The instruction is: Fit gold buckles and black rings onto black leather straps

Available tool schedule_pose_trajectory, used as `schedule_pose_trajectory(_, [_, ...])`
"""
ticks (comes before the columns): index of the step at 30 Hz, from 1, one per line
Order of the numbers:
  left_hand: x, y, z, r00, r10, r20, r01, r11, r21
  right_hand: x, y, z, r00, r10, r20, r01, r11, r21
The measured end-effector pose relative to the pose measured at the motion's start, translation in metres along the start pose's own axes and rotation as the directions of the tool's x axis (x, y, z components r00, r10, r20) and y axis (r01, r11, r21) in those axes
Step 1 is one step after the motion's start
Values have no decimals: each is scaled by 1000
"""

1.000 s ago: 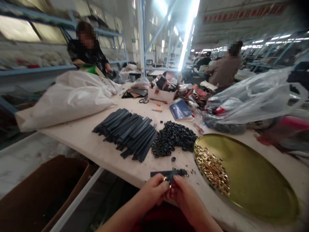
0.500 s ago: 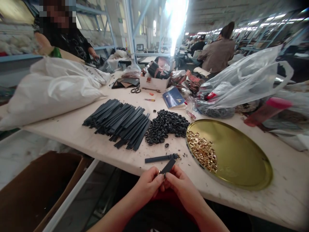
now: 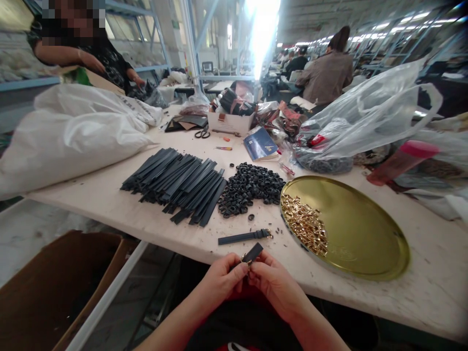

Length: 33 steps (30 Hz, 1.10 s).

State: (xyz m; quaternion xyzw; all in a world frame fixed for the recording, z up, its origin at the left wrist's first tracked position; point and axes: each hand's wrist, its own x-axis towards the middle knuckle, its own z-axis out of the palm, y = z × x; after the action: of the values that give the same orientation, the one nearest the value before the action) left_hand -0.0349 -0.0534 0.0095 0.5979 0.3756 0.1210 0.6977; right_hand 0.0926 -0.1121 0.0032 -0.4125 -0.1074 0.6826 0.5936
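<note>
Close to the table's front edge, my left hand (image 3: pixel 229 274) and my right hand (image 3: pixel 269 274) meet around a short dark strap (image 3: pixel 253 252) with a gold buckle (image 3: pixel 248 263). The fingers of both are closed in a pinch on it, and the exact grip at the buckle is partly hidden. Just beyond them lies a second dark strap with a gold buckle (image 3: pixel 244 237). Behind that are a heap of small black loops (image 3: pixel 254 187) and a pile of flat dark strips (image 3: pixel 175 183). Gold buckles (image 3: pixel 305 224) fill the left side of a round gold tray (image 3: pixel 360 234).
A white sack (image 3: pixel 73 136) covers the table's left end, above a cardboard box (image 3: pixel 62 287). Farther back are scissors (image 3: pixel 202 133), a blue booklet (image 3: pixel 260 144) and a white box (image 3: pixel 230 123). Plastic bags (image 3: pixel 358 126) and a pink-lidded container (image 3: pixel 402 161) stand right. Co-workers are beyond.
My hands stay together at the strap, with small shifts of the fingers; the gold buckle shows more plainly between them. The person at the far left has moved an arm. The view has shifted slightly.
</note>
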Motion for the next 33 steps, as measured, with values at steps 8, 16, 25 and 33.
schedule_pose_trajectory(8, [6, -2, 3, 998, 27, -51, -25, 999, 26, 4, 3, 4, 999, -33, -1, 33, 995, -95])
schedule_pose_trajectory(16, [-2, 5, 7, 998, 33, -61, -31, 999, 36, -3, 2, -1, 999, -18, 46, 23, 995, -93])
schedule_pose_trajectory(25, [-8, 13, 15, 998, 11, -54, -9, 999, 44, 0, 7, -8, 991, -129, -29, 121, 973, -194])
schedule_pose_trajectory(33, [-3, 12, 17, 996, -5, -88, 7, 1000, 24, -4, 12, -11, 801, -597, -38, 365, 538, -760])
